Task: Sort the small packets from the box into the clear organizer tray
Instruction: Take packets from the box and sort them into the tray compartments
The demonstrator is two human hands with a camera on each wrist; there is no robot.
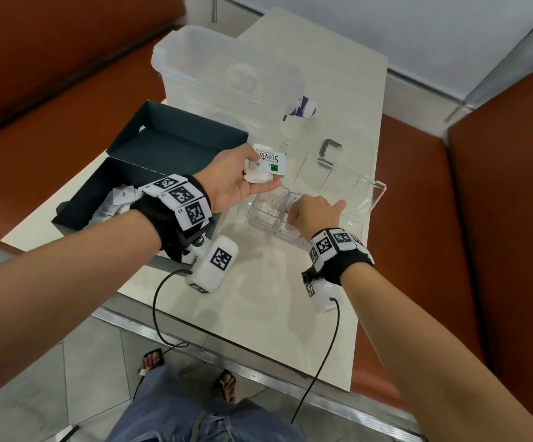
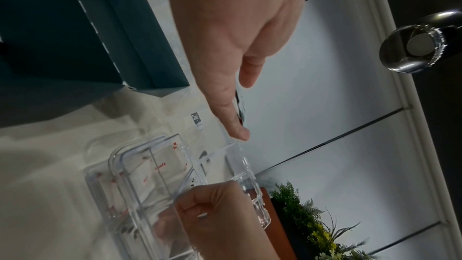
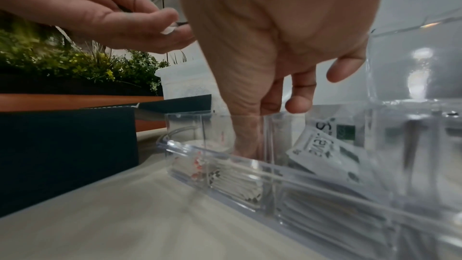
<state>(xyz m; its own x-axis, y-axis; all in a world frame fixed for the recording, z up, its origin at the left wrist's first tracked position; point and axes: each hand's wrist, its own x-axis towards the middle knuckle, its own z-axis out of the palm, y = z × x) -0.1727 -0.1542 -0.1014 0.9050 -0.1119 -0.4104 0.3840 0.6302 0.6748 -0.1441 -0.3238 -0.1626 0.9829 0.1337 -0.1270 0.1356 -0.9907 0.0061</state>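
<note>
Dark teal cardboard box [image 1: 176, 145], lid flap open, at the left edge of the pale table [image 1: 259, 298]; crumpled white packets [image 1: 115, 202] lie in its near compartment, partly hidden behind the left wrist.

Left hand [image 1: 236, 177]: palm up, raised above the table between the box and the organizer tray, thumb and fingers pinching a small stack of white packets. Top packet [image 1: 270, 161] reads "Stevia" with a green square.

Frosted plastic tub [image 1: 227, 78], large, at the far edge of the table behind the box; a small white and purple item [image 1: 303, 106] lies just beside its right corner.

Clear organizer tray [image 1: 373, 186], divided into compartments, towards the right edge of the table. Its left compartment holds packets with red print [image 1: 268, 205]; the right wrist view shows Stevia packets [image 3: 325, 145] leaning in a compartment further right, and thin sticks in the near row.

Right hand [image 1: 316, 212]: back up, fingers curled downward and reaching into a middle compartment of the tray. The right wrist view shows the fingertips low inside the clear wall; whether they pinch a packet cannot be told.

Grey angled metal piece [image 1: 329, 146] lies on the table beyond the tray.
</note>
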